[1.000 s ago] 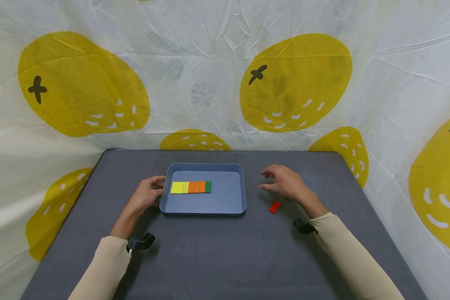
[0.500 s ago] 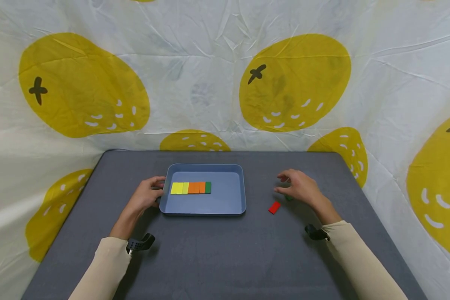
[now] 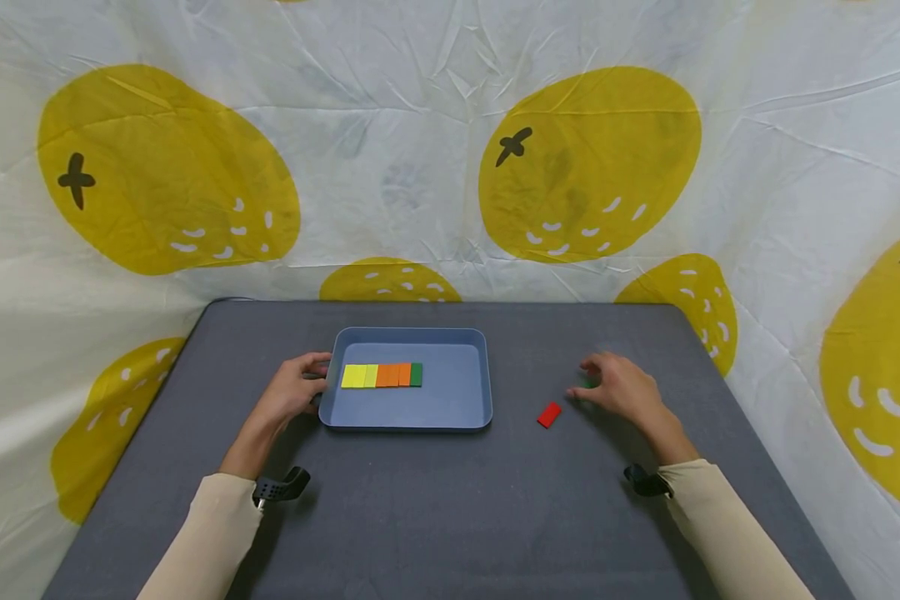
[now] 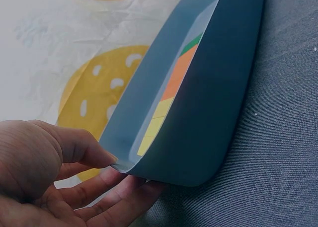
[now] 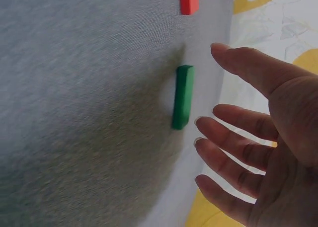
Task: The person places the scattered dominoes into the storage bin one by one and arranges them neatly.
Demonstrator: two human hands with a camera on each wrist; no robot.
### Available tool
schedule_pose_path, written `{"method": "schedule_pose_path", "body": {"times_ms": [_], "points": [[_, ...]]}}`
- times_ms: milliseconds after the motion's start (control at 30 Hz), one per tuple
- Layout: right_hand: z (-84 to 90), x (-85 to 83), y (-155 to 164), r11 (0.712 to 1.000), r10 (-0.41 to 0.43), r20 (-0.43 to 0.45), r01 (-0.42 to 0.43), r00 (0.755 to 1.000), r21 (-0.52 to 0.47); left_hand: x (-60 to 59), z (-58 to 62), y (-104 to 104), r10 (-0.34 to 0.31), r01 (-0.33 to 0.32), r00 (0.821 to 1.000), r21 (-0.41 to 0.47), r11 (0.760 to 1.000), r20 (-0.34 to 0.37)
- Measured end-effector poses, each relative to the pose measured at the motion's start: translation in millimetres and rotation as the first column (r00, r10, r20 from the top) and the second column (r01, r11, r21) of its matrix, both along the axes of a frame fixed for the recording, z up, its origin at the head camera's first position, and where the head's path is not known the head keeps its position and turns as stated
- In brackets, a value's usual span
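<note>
You've got a dark grey table. On it: a blue tray left of centre, a red block to its right, and a green block just beyond the red.

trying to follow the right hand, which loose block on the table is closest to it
The green block, just beyond the open right hand. The red block lies farther off, toward the tray.

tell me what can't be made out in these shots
- Green block: in the head view the right hand covers nearly all of it; only the right wrist view shows it whole.
- Red block: cut off by the top edge in the right wrist view.
- Tiles in the tray: in the left wrist view the tray wall hides most of them.
- Left hand grip: its fingertips go under the tray rim.
</note>
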State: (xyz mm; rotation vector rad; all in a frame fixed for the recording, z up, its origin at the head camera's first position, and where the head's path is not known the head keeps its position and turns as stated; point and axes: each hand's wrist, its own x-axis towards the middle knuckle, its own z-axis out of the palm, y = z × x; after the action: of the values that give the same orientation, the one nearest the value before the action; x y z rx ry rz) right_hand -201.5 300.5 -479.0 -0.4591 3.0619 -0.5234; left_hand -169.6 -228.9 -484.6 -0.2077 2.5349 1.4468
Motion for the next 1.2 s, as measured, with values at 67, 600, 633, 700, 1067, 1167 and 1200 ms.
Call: {"method": "schedule_pose_path", "body": {"times_ms": [67,600,633,700,1067,1167,1200], "points": [[-2.3,1.6,2.8,1.000,-0.011,0.003,0.011,1.000,0.004,-0.2,-0.4,-0.3,0.000,0.000,1.000,0.006,1.000,-0.002],[-16.3,6.5,8.2,0.998,-0.056,-0.002,0.056,0.998,0.013,-1.2,-1.7,-0.2,0.008,-0.008,1.000,0.005,1.000,0.008],[-16.5,6.5,7.9,0.998,-0.054,-0.002,0.054,0.999,0.011,-1.3,-1.8,-0.4,0.009,-0.009,1.000,0.008,1.000,0.008],[-17.2,5.8,7.7,0.999,-0.052,-0.004,0.052,0.999,0.009,-1.4,-1.8,-0.5,0.007,-0.007,1.000,0.011,1.000,0.004],[-15.7,4.3,6.0,0.996,-0.083,0.041,0.082,0.996,0.017,-2.6,-2.7,-1.0,0.004,-0.004,1.000,0.005,1.000,-0.006],[-15.2,4.3,5.4,0.996,-0.088,0.052,0.087,0.995,0.014,-2.9,-2.4,-1.2,0.007,-0.007,1.000,0.004,1.000,-0.009],[-15.0,4.4,5.1,0.996,-0.085,0.055,0.085,0.995,0.011,-2.8,-2.4,-1.3,0.009,-0.009,1.000,0.004,1.000,-0.009]]}}
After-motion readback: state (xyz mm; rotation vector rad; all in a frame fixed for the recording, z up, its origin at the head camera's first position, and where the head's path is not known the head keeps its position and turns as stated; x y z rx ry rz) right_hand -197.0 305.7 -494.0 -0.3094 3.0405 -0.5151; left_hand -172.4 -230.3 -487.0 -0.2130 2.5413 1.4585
